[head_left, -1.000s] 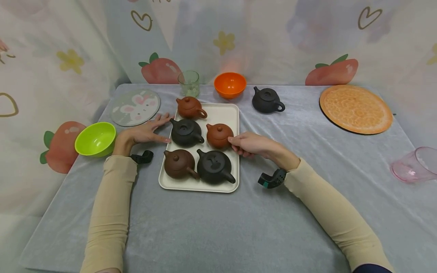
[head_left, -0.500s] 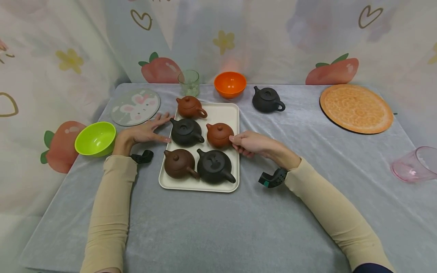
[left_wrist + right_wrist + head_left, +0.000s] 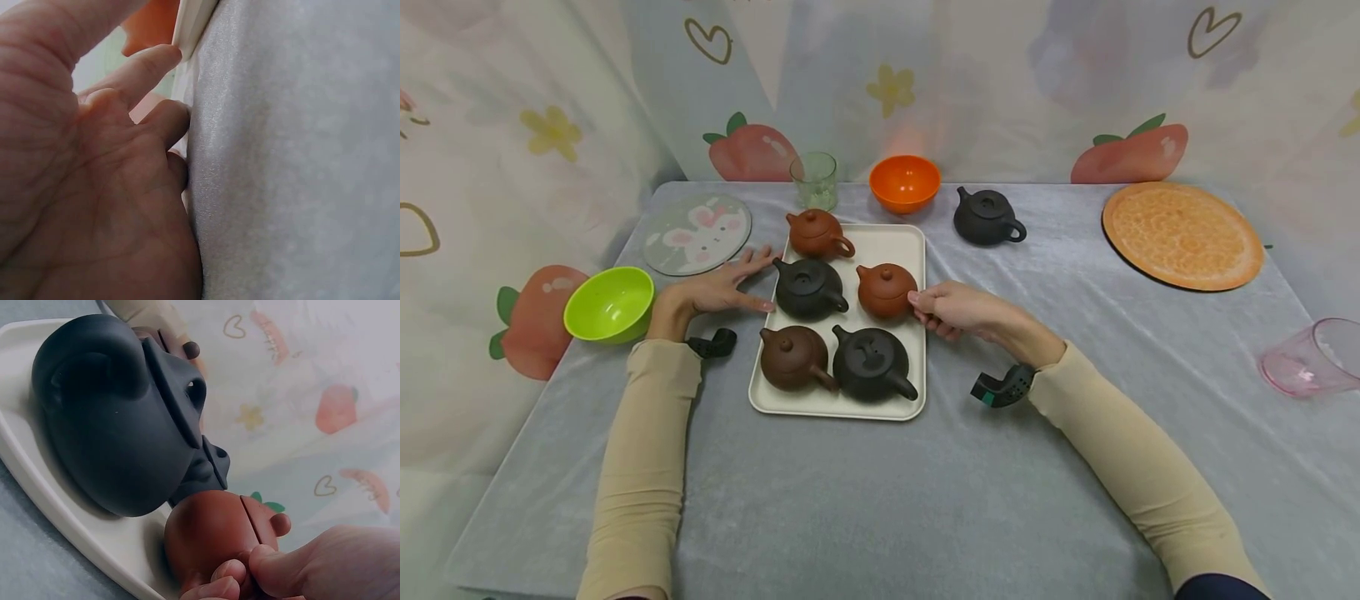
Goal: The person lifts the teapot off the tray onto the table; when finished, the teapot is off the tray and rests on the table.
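My right hand (image 3: 958,308) pinches the handle of an orange-brown teapot (image 3: 886,292) at the right side of a cream tray (image 3: 891,243). In the right wrist view the thumb and curled fingers meet at that handle, and this teapot (image 3: 209,534) sits low beside a large black teapot (image 3: 119,431). My left hand (image 3: 718,292) rests with spread, straight fingers at the tray's left rim, palm side low over the cloth. Also on the tray are another orange-brown teapot (image 3: 816,233), a smaller black teapot (image 3: 807,289) and a dark brown teapot (image 3: 792,357).
Behind the tray stand a green glass (image 3: 815,179), an orange bowl (image 3: 905,183) and a black teapot (image 3: 988,217). A rabbit-print mat (image 3: 700,237) and a green bowl (image 3: 610,304) lie left. At right are a round orange mat (image 3: 1183,236) and a pink glass (image 3: 1309,358).
My right hand and the orange-brown teapot it holds have shifted slightly right and away from me on the tray. The left hand has stayed in place.
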Demonstrator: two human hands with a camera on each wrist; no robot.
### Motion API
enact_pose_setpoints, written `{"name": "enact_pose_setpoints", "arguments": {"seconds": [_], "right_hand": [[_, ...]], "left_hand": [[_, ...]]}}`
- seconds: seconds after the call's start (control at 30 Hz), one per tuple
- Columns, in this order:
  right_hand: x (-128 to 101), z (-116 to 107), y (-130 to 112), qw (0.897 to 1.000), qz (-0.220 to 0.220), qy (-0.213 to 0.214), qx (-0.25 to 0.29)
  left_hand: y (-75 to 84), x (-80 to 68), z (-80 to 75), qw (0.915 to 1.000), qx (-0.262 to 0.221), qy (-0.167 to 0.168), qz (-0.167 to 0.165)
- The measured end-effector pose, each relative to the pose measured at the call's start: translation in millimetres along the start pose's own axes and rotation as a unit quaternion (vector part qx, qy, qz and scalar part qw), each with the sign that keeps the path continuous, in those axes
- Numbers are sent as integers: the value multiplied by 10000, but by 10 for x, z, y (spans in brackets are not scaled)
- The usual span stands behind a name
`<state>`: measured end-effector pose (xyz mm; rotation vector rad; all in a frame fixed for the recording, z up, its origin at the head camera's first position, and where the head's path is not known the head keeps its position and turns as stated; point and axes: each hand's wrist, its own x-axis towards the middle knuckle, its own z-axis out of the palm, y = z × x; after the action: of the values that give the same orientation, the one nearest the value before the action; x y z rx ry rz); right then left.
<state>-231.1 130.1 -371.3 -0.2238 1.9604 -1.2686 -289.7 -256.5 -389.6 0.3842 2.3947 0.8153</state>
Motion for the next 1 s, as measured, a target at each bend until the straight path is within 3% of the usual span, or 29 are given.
{"name": "enact_pose_setpoints", "arguments": {"seconds": [0.4,1.0], "right_hand": [[-63,-82,-46,9997,-58,210,-85],[-139,-164,-5,9998,-138,79,-145]], "left_hand": [[26,-6,-31,10000,25,0,11],[14,-2,8,10000,-17,53,9]]}}
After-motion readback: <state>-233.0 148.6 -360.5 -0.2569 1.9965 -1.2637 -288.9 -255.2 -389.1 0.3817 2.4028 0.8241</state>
